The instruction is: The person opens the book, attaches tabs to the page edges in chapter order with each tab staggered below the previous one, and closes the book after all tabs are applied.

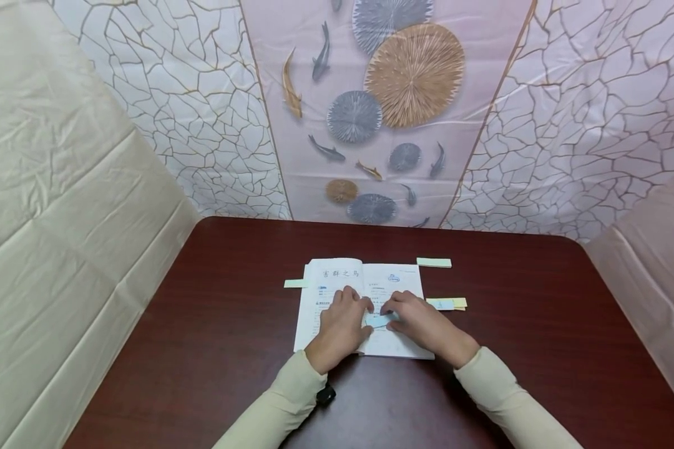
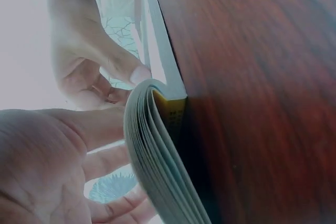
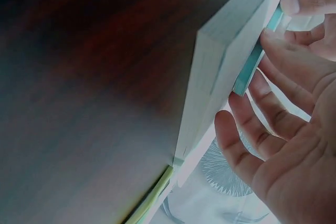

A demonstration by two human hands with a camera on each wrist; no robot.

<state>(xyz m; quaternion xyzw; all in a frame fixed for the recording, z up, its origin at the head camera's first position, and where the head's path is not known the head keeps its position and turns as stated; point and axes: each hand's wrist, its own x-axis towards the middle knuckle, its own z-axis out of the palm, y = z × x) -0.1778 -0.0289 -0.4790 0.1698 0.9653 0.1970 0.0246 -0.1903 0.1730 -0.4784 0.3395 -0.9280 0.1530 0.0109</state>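
An open book [image 1: 393, 346] with printed pages lies on the dark table. On its right page, near the spine, is a small light-blue sticky note pad [image 1: 377, 320], seen edge-on as a teal strip [image 3: 249, 72] in the right wrist view. My left hand [image 1: 341, 321] lies across the spine, its thumb and index finger pinching the pad's left end. From the other side my right hand [image 1: 420, 319] pinches the pad's right end between thumb and fingers. Curved fingers hide parts of the pad and of the printed text.
A pale green sticky note [image 1: 295, 284] juts from the book's left edge. Another green one [image 1: 434, 262] lies by the top right corner. Blue and yellow sticky notes [image 1: 440, 304] stick out at the right edge. A patterned cloth [image 1: 371, 156] hangs behind the table [image 1: 539, 324].
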